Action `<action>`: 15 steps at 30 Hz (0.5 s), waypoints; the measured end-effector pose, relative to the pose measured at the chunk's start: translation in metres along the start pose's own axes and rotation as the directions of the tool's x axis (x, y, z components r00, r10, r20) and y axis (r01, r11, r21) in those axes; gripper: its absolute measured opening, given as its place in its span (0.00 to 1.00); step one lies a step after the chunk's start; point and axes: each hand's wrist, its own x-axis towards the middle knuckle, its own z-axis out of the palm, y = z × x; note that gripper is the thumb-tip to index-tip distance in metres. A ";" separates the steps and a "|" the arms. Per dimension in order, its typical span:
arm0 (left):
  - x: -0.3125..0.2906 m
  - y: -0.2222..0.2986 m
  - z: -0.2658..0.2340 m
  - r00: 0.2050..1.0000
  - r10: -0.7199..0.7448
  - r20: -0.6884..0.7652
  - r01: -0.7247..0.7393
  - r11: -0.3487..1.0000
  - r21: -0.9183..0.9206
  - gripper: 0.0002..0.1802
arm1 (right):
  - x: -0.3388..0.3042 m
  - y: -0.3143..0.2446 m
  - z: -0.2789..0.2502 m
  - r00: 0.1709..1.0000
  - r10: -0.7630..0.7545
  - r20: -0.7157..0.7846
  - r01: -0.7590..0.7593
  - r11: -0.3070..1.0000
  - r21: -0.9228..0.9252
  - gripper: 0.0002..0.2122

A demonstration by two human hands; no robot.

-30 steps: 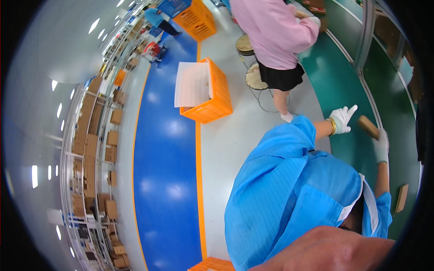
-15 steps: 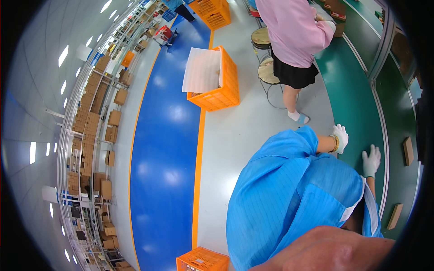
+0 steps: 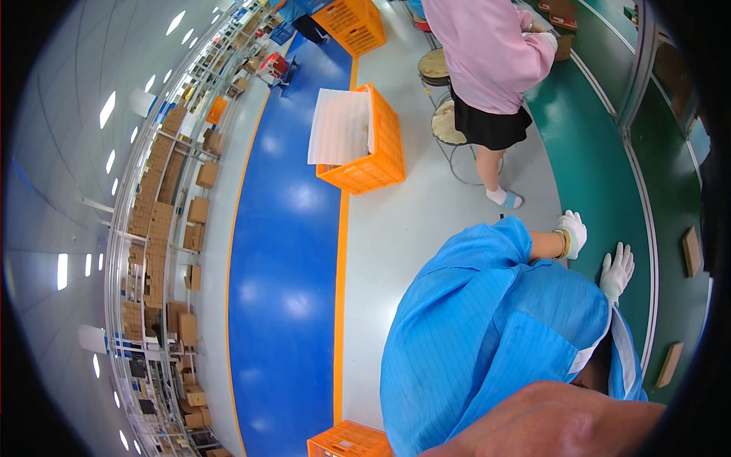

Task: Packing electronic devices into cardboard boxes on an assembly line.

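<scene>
My left hand [image 3: 572, 234], in a white glove with a yellowish bracelet at the wrist, rests at the near edge of the green bench [image 3: 601, 152]. Its fingers look loosely stretched, and I see nothing in them. Further right, my right hand [image 3: 617, 273] wears a white glove too and is over the green surface, fingers extended and apart, holding nothing. Blue sleeves [image 3: 487, 305] cover most of my arms. Two small brown blocks or boxes, an upper one [image 3: 691, 252] and a lower one [image 3: 670, 365], lie on the green surface to the right, apart from both hands.
A person in a pink top [image 3: 495, 53] stands at the bench ahead, beside round stools [image 3: 449, 123]. An orange crate [image 3: 388, 141] with white sheeting is on the floor. Another orange crate [image 3: 350, 440] is near the bottom. Shelves with cardboard boxes [image 3: 156, 251] line the left.
My right hand has shifted slightly left, toward my left hand, and its fingers are tilted more to the right. The left hand has hardly moved. The view has turned a little.
</scene>
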 end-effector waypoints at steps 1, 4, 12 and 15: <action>0.001 -0.001 0.000 1.000 -0.010 0.000 0.010 1.000 -0.005 0.51 | 0.001 -0.001 -0.001 1.000 -0.007 -0.005 0.007 1.000 0.006 0.24; 0.002 0.003 -0.005 1.000 -0.011 0.021 0.011 1.000 -0.011 0.51 | -0.003 0.004 0.003 1.000 0.005 -0.014 -0.005 1.000 0.010 0.24; 0.000 0.002 -0.009 0.999 -0.034 0.038 0.034 0.999 -0.006 0.48 | -0.001 0.000 0.001 0.999 -0.016 -0.046 0.017 0.999 0.032 0.24; -0.002 0.000 -0.010 0.998 -0.030 0.049 0.031 0.999 -0.022 0.49 | 0.000 -0.002 -0.002 0.999 -0.017 -0.051 0.019 0.999 0.045 0.24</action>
